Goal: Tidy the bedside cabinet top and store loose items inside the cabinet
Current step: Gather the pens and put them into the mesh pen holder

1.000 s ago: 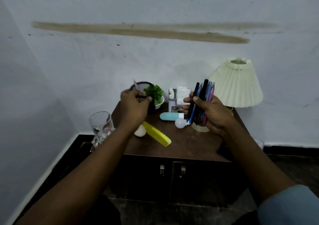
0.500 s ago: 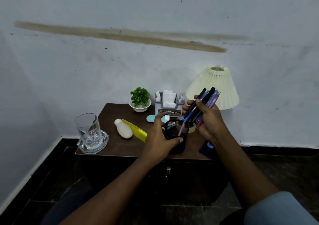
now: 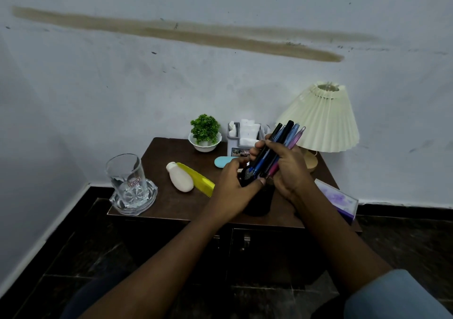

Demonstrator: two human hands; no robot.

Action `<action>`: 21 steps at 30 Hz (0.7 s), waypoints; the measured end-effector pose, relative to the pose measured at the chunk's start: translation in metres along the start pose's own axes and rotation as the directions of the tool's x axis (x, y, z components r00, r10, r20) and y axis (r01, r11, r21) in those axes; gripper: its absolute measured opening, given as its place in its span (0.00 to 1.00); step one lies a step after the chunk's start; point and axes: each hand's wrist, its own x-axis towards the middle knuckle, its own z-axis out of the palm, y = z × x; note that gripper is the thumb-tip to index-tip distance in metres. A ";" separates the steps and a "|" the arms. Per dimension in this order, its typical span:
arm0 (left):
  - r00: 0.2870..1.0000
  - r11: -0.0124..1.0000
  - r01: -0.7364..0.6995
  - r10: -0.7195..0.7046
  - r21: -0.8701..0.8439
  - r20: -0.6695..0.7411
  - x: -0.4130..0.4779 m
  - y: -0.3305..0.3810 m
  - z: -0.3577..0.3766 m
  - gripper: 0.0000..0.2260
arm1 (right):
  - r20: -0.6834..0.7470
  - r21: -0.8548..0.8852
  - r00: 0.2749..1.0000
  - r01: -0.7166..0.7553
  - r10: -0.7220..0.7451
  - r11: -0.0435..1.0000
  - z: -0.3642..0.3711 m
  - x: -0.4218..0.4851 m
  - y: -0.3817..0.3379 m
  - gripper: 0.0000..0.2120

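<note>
Lowered since half a second ago: pen bundle (image 3: 284, 137), lower ends brought down to the mouth of the black mesh cup (image 3: 259, 202). Closed the gap too, hands together over the cup, touching or nearly so. Right hand (image 3: 286, 171) wrapped round the pens mid-shaft, tops fanned up and away. Left hand (image 3: 232, 189) clamped on the cup rim, thumb across the front, steadying it on the cabinet top (image 3: 176, 203) directly beneath. Judged as pens mid-insertion, not yet let go; once dropped, loose pens gathered in one holder, ready for storing behind the cabinet doors (image 3: 264, 252) below the wrists, seen closed.

Noted left of left hand: yellow comb (image 3: 198, 181) with white bottle (image 3: 180, 177) just beside it, both loose. Further left: glass (image 3: 126, 174) on clear coaster (image 3: 144, 201). Beyond the knuckles: light-blue case (image 3: 221, 161), grey organiser (image 3: 241, 137), potted plant (image 3: 205, 128). Behind right hand: pleated lamp (image 3: 323, 120). Right of right forearm: purple box (image 3: 339, 200). Plenty left to tidy.
</note>
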 end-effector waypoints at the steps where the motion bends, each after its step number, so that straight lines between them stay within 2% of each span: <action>1: 1.000 1.000 0.007 -0.007 -0.014 -0.003 0.002 0.000 0.001 0.21 | 0.003 -0.007 1.000 0.002 -0.002 1.000 0.000 0.000 0.000 0.05; 4: 0.999 0.999 0.031 -0.031 -0.026 -0.008 0.005 -0.002 0.003 0.20 | 0.010 -0.003 1.000 0.007 -0.007 1.000 -0.001 0.000 0.000 0.05; 8: 0.999 0.999 0.032 -0.032 -0.003 0.002 0.006 0.000 0.003 0.15 | 0.015 0.015 1.000 0.012 -0.012 1.000 -0.001 0.000 0.001 0.11; 11: 0.999 0.999 0.036 -0.036 0.018 0.002 0.006 0.000 0.003 0.12 | 0.025 0.001 0.999 0.043 -0.043 0.999 0.000 0.001 0.001 0.11; 21: 0.997 0.997 0.079 -0.079 0.004 0.014 0.005 0.001 0.002 0.12 | 0.051 -0.033 0.994 0.098 -0.097 0.995 0.000 -0.002 -0.001 0.06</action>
